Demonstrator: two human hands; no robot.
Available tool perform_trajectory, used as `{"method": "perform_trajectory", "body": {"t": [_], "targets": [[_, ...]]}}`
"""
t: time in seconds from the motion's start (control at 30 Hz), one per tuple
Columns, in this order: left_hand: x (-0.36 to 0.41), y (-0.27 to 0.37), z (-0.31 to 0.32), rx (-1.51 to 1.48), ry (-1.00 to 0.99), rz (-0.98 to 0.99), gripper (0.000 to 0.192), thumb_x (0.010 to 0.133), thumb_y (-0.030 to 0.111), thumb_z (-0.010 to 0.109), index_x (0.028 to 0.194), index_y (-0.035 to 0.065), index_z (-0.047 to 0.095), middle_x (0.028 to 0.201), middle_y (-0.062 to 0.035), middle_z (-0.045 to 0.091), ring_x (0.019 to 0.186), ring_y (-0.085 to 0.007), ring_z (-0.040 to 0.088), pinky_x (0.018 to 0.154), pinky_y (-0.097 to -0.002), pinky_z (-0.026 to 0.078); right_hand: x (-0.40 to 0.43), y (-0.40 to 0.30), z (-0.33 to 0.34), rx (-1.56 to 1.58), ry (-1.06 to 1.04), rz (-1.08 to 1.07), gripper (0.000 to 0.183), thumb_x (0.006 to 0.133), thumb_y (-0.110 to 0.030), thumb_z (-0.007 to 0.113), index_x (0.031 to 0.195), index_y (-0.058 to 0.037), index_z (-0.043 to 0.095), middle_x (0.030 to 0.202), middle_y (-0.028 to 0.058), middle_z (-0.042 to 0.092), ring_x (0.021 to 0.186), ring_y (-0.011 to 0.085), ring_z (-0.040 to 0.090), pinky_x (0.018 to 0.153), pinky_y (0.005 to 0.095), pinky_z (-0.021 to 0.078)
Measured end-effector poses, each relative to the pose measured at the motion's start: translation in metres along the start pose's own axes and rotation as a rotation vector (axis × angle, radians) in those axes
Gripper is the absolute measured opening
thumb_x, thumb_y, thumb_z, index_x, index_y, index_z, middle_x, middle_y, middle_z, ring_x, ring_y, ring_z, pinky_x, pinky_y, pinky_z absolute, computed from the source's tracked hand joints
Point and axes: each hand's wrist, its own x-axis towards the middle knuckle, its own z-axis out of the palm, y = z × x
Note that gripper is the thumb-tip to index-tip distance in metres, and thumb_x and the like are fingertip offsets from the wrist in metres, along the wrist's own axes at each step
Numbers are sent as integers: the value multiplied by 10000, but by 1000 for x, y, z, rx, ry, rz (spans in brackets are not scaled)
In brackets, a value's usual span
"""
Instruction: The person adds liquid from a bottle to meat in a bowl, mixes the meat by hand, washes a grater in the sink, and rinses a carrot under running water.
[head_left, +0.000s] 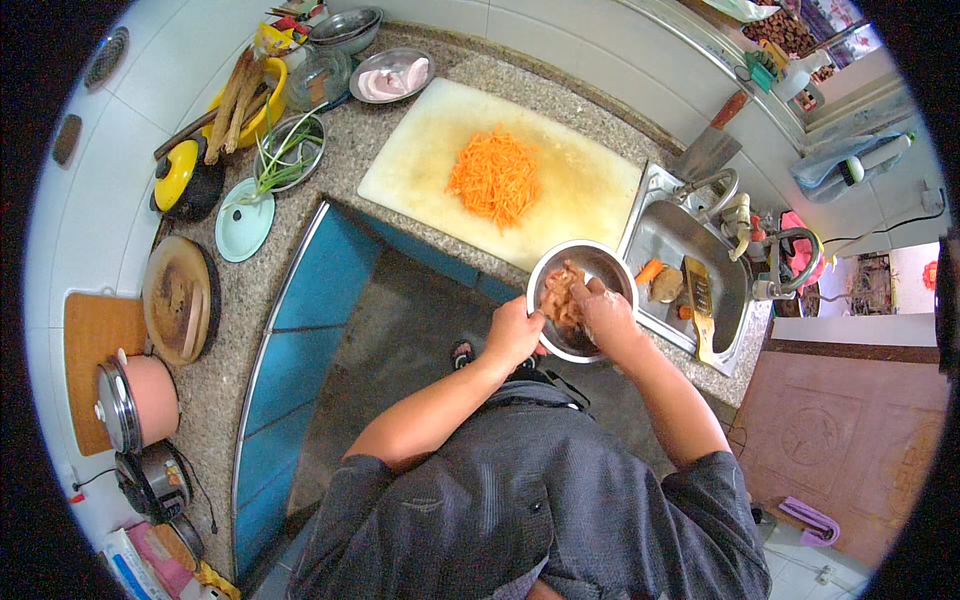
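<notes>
My left hand (514, 331) grips the near left rim of a stainless steel bowl (611, 271), thumb on the edge. Inside the bowl lie strips of raw meat (559, 294). My right hand (609, 318) reaches into the bowl, its fingers curled into the meat and the fingertips partly hidden. Held in front of my body, the bowl overlaps the near right corner of a white cutting board (592, 199). A heap of shredded carrot (495, 178) rests on the board.
Right of the board, a steel sink (643, 238) holds a carrot piece (649, 271) and a wooden-handled tool (699, 304). A cleaver (709, 146) leans behind it. Pale raw meat sits in a metal dish (392, 96); green onions (289, 157), a pink pot (154, 397) and round wooden board (176, 300) stand left.
</notes>
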Motion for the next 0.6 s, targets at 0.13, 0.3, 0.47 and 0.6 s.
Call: {"method": "perform_trajectory", "body": {"t": [0.13, 0.3, 0.47, 0.6], "targets": [[-5, -3, -2, -89, 11, 17, 201, 864, 56, 462, 955, -75, 586, 677, -169, 649, 491, -231, 641, 428, -335, 517, 3, -6, -20, 132, 249, 28, 350, 768, -47, 567, 1115, -73, 521, 1031, 191, 567, 852, 412, 622, 750, 462, 521], [8, -9, 2, -86, -22, 20, 202, 860, 52, 466, 968, -70, 586, 679, -167, 641, 498, -241, 643, 418, -336, 520, 1, -17, -7, -45, 231, -217, 463, 779, -130, 599, 1234, -136, 513, 1191, 137, 536, 1107, 328, 530, 872, 424, 498], [1, -12, -2, -66, -23, -19, 215, 861, 53, 458, 988, -63, 587, 689, -159, 638, 488, -232, 635, 410, -330, 516, 0, 0, -19, -192, -2, -143, 254, 802, -147, 554, 1046, -112, 617, 1137, 114, 588, 1045, 295, 592, 807, 364, 517], [3, -9, -6, -159, 6, -15, 231, 865, 50, 449, 1020, -56, 584, 700, -151, 635, 483, -223, 628, 408, -324, 513, -15, 2, -47, 149, 229, -237, 434, 776, -79, 602, 1204, -87, 529, 1153, 142, 551, 1018, 338, 594, 821, 389, 517]]}}
